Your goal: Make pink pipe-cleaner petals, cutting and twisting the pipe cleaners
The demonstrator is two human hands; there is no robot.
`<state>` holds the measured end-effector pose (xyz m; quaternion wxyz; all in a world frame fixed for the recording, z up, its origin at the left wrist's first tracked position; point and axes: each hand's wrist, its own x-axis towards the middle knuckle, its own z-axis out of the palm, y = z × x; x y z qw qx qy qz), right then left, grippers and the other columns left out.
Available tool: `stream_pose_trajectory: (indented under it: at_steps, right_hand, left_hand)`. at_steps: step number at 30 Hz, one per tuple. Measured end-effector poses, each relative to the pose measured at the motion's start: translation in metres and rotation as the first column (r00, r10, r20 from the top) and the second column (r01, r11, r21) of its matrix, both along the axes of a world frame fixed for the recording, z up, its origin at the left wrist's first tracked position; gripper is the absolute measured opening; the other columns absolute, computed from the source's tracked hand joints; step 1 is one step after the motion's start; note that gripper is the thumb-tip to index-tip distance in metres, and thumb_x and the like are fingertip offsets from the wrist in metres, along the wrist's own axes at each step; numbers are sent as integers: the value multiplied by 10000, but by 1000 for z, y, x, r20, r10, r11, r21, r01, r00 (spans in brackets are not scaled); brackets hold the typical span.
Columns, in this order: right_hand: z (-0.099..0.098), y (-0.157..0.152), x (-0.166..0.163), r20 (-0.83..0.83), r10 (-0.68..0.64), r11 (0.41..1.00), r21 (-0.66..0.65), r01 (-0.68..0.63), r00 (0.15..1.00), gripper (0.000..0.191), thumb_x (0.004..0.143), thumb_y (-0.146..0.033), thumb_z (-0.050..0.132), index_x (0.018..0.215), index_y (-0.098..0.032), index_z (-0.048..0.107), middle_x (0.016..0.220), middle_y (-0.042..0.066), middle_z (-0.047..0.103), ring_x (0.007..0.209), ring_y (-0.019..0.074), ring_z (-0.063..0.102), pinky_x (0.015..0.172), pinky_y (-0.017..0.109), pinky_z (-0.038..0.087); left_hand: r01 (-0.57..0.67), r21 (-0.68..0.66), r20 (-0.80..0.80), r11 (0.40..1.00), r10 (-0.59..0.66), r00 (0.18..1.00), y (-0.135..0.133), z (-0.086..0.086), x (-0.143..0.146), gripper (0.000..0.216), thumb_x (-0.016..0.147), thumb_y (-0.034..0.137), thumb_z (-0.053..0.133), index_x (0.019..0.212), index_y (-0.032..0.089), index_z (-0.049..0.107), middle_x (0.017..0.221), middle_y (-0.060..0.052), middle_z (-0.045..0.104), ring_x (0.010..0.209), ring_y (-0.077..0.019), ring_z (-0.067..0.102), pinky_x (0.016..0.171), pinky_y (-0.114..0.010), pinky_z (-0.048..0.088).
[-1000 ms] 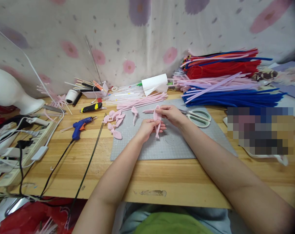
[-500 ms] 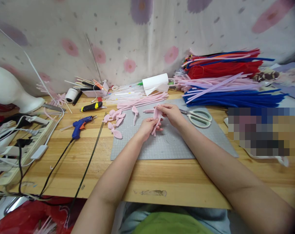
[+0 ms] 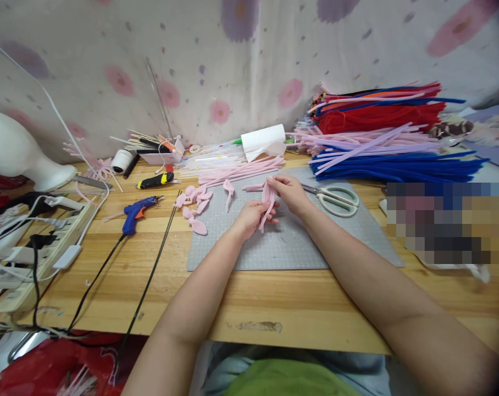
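Observation:
A small bundle of pink pipe cleaners point(image 3: 268, 196), bent into a petal-like shape, is held between both hands above the grey cutting mat point(image 3: 299, 250). My left hand point(image 3: 250, 218) pinches its lower part, where loose ends stick out below. At the top, the fingertips of my right hand point(image 3: 289, 192) close on the bundle. Several pink pipe cleaner pieces point(image 3: 253, 187) lie on the mat behind the hands. One finished-looking pink leaf shape point(image 3: 228, 192) rests to the left, near a cluster of similar pink shapes point(image 3: 198, 225). Scissors point(image 3: 338, 200) lie right of my right hand.
A blue glue gun point(image 3: 131, 215), a yellow-black utility knife point(image 3: 155, 180) and a dark thin rod point(image 3: 154, 261) lie left. Behind are a paper roll point(image 3: 263, 142) and stacks of blue pipe cleaners point(image 3: 398, 166) and red ones point(image 3: 381, 118). A power strip point(image 3: 47, 253) with cables stands far left.
The pink bundle has tilted slightly and its lower ends sit closer together. Both hands stay in nearly the same place.

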<state>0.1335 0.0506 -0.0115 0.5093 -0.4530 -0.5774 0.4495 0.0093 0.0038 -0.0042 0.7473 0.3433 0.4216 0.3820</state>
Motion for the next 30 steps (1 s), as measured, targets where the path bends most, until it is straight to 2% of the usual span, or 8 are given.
stream_pose_trajectory:
  at_steps: [3, 6, 11, 14, 17, 19, 25, 30]
  right_hand:
    - [-2, 4, 1, 69, -103, 988, 127, 94, 992, 279, 688, -396, 577, 534, -170, 521, 560, -23, 411, 570, 101, 375, 557, 251, 298]
    - [-1, 5, 2, 120, -151, 964, 235, 120, 981, 298, 696, -393, 563, 502, -174, 504, 573, -15, 422, 621, 120, 417, 614, 267, 330]
    - [0, 2, -4, 221, -126, 968, 240, 71, 967, 305, 762, -429, 500, 625, -172, 590, 649, 4, 514, 685, 139, 482, 666, 279, 368]
    - [-7, 1, -10, 255, -65, 982, 187, 17, 965, 317, 777, -457, 482, 752, -177, 628, 741, 21, 571, 755, 156, 520, 721, 296, 395]
    - [-14, -4, -17, 258, -60, 991, 133, 26, 964, 356, 749, -444, 531, 976, -178, 601, 881, 48, 603, 807, 163, 544, 747, 308, 424]
    - [-15, -10, -21, 293, -74, 993, 114, 42, 953, 425, 715, -419, 584, 1060, -172, 555, 903, 57, 616, 797, 166, 561, 723, 308, 439]
    - [-5, -27, -26, 441, -255, 930, 356, 93, 861, 188, 811, -309, 489, 895, -178, 595, 858, 61, 645, 759, 165, 574, 690, 294, 431]
    - [-3, -31, -27, 461, -349, 861, 502, 85, 816, 157, 819, -239, 479, 844, -166, 616, 825, 74, 646, 761, 168, 569, 683, 282, 428]
  left_hand:
    - [17, -6, 82, 1000, -17, 997, -1, -1, 2, 257, 859, 180, 388, 805, 53, 605, 555, 14, 481, 437, -29, 408, 662, -286, 519]
    - [26, -10, 129, 1000, -25, 991, -1, -3, 2, 314, 878, 250, 364, 831, 55, 606, 526, 25, 454, 429, -33, 412, 702, -306, 521]
    - [4, -27, 92, 1000, -1, 996, 0, -4, 2, 199, 828, 203, 473, 754, 72, 603, 571, -34, 574, 520, -93, 563, 719, -326, 516]
    - [-168, -51, 63, 985, 171, 983, 3, -4, 2, 137, 795, 157, 516, 714, 77, 591, 633, -68, 634, 592, -120, 619, 748, -320, 508]
    - [-377, -4, 98, 926, 375, 922, 8, -5, -2, 116, 789, 170, 525, 772, 86, 603, 724, -78, 668, 678, -125, 644, 772, -296, 496]
    - [-454, 40, 118, 890, 447, 887, 10, -6, -5, 135, 785, 201, 531, 805, 96, 615, 779, -82, 677, 721, -129, 650, 778, -287, 489]
    - [-564, 133, 106, 815, 554, 826, 10, -6, -6, 163, 727, 252, 583, 790, 109, 631, 785, -71, 672, 753, -149, 651, 754, -282, 478]
    - [-629, 196, 75, 752, 628, 775, 10, -6, -3, 131, 711, 236, 578, 718, 116, 631, 734, -46, 655, 737, -129, 629, 707, -247, 457]
